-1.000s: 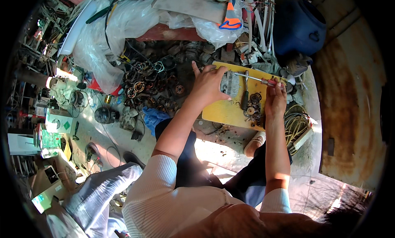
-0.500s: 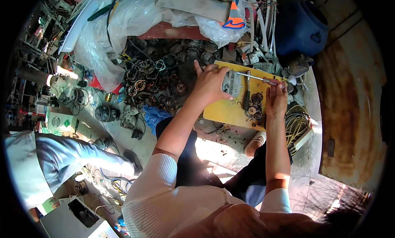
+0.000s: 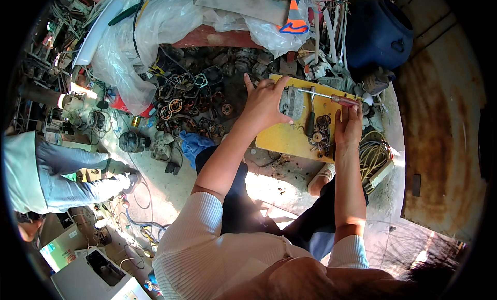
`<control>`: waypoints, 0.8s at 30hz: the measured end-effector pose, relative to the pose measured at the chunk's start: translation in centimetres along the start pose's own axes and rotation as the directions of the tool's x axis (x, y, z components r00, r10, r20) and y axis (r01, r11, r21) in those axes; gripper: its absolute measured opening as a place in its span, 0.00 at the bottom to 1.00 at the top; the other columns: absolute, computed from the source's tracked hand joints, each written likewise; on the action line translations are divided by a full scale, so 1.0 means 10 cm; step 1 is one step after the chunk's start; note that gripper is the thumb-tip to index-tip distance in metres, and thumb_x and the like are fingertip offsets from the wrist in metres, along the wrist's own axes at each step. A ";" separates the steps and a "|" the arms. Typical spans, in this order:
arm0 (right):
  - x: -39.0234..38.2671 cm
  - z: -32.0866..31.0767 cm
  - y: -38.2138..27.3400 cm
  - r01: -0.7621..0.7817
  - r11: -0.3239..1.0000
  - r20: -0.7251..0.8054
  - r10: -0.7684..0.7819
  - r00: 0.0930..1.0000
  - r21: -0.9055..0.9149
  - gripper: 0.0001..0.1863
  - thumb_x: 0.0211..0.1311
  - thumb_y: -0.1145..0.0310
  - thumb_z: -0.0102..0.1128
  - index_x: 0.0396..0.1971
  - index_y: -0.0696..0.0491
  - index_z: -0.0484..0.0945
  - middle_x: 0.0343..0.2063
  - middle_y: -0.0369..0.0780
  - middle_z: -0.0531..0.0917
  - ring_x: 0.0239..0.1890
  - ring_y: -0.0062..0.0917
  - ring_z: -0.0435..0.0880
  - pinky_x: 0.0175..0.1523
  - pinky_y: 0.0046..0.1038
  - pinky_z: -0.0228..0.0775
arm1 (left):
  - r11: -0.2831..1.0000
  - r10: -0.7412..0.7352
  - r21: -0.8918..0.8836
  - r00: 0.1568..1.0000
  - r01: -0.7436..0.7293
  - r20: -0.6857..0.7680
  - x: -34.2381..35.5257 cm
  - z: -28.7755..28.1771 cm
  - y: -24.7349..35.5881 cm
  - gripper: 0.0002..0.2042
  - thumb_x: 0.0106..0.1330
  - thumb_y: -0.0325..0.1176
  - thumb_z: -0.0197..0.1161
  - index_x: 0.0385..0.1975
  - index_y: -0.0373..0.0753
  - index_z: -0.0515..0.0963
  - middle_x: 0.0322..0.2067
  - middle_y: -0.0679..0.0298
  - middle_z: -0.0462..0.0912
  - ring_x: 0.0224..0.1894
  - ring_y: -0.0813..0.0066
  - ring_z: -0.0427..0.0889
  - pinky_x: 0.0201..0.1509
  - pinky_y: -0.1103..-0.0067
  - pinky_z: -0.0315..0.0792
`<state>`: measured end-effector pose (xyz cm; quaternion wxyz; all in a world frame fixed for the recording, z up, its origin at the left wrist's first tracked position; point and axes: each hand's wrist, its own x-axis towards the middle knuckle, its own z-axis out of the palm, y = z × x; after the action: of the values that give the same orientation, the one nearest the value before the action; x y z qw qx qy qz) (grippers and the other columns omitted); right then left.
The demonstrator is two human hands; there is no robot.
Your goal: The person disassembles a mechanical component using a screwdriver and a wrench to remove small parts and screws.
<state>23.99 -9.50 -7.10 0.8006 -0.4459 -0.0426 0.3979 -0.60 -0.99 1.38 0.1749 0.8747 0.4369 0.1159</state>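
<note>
My left hand [image 3: 263, 107] grips a grey finned metal housing [image 3: 294, 104], thumb on the near side and fingers over its far side. My right hand [image 3: 350, 125] holds a screwdriver with a red, see-through handle [image 3: 342, 100]; its shaft runs leftward to the housing's upper part. Whether the tip sits in a screw is too small to tell. Under both is a yellow board [image 3: 277, 143]. Between my hands lies a tool with a dark green handle [image 3: 310, 125], beside a heap of small rings and round parts [image 3: 320, 135].
Metal coils and motor parts [image 3: 178, 100] are piled left of the board, near a blue cloth [image 3: 194, 146]. Bundled yellowish cable [image 3: 374, 157] lies at the right. A blue barrel [image 3: 380, 36] stands at the far right. Another person [image 3: 67, 170] is at the left.
The screwdriver handle has tilted slightly, and my right fingers have shifted on it. My left hand stays on the housing. The person at the left has moved farther left.
</note>
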 end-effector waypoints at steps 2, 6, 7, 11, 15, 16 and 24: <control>0.07 -0.09 0.03 -0.004 1.000 0.027 0.003 1.000 0.012 0.24 0.76 0.57 0.54 0.69 0.37 0.65 0.57 0.28 0.78 0.59 0.18 0.76 0.61 0.32 0.61 | 1.000 0.004 0.016 1.000 -0.005 0.019 0.02 0.00 0.01 0.49 0.36 0.49 0.83 0.64 0.46 0.67 0.56 0.60 0.80 0.67 0.60 0.69 0.72 0.34 0.31; -0.06 0.11 -0.04 -0.056 0.998 -0.011 0.056 0.998 0.025 0.20 0.75 0.58 0.55 0.64 0.40 0.68 0.55 0.29 0.79 0.57 0.19 0.78 0.60 0.33 0.63 | 0.996 0.075 0.060 0.995 -0.071 -0.068 -0.01 0.08 -0.07 0.50 0.36 0.50 0.83 0.64 0.44 0.66 0.51 0.58 0.82 0.64 0.59 0.71 0.71 0.32 0.33; -0.10 0.16 -0.06 -0.063 0.998 -0.044 0.064 0.997 0.015 0.19 0.75 0.59 0.56 0.61 0.42 0.69 0.53 0.30 0.80 0.56 0.19 0.79 0.59 0.33 0.64 | 0.992 0.112 0.069 0.986 -0.104 -0.126 -0.02 0.10 -0.09 0.50 0.35 0.50 0.84 0.64 0.43 0.67 0.48 0.58 0.83 0.63 0.58 0.73 0.70 0.31 0.34; -0.07 0.12 -0.03 -0.055 0.998 -0.093 0.057 0.994 0.017 0.15 0.75 0.62 0.56 0.55 0.48 0.71 0.49 0.33 0.81 0.54 0.22 0.80 0.59 0.34 0.68 | 0.999 0.048 0.016 0.997 -0.047 -0.065 -0.02 0.03 -0.04 0.49 0.36 0.50 0.84 0.63 0.43 0.68 0.49 0.57 0.83 0.62 0.58 0.73 0.70 0.31 0.35; 0.18 -0.12 0.08 0.026 0.993 0.052 -0.033 0.998 0.116 0.18 0.73 0.68 0.58 0.60 0.49 0.68 0.56 0.37 0.79 0.57 0.25 0.80 0.61 0.32 0.68 | 0.998 0.056 0.026 0.997 -0.055 -0.045 0.00 0.04 -0.03 0.52 0.35 0.50 0.84 0.65 0.43 0.66 0.49 0.58 0.83 0.62 0.58 0.73 0.70 0.31 0.35; 0.18 -0.11 0.09 0.027 0.993 0.063 -0.035 0.997 0.118 0.19 0.74 0.68 0.57 0.61 0.50 0.68 0.56 0.38 0.79 0.57 0.25 0.80 0.62 0.32 0.68 | 0.997 0.067 0.031 0.996 -0.065 -0.061 0.00 0.06 -0.05 0.52 0.35 0.50 0.84 0.65 0.43 0.65 0.48 0.58 0.83 0.62 0.58 0.74 0.70 0.31 0.35; -0.15 0.24 -0.11 -0.080 0.997 -0.118 0.080 0.990 0.006 0.16 0.77 0.66 0.51 0.60 0.45 0.70 0.52 0.33 0.80 0.53 0.22 0.80 0.58 0.33 0.68 | 0.999 0.033 0.025 0.999 -0.032 -0.033 -0.02 0.02 -0.04 0.50 0.36 0.50 0.84 0.64 0.43 0.67 0.49 0.59 0.83 0.61 0.59 0.74 0.70 0.31 0.36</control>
<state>22.60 -9.22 -4.46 0.7856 -0.4693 0.0230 0.4026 -0.97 -0.97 1.03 0.1547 0.8818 0.4268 0.1279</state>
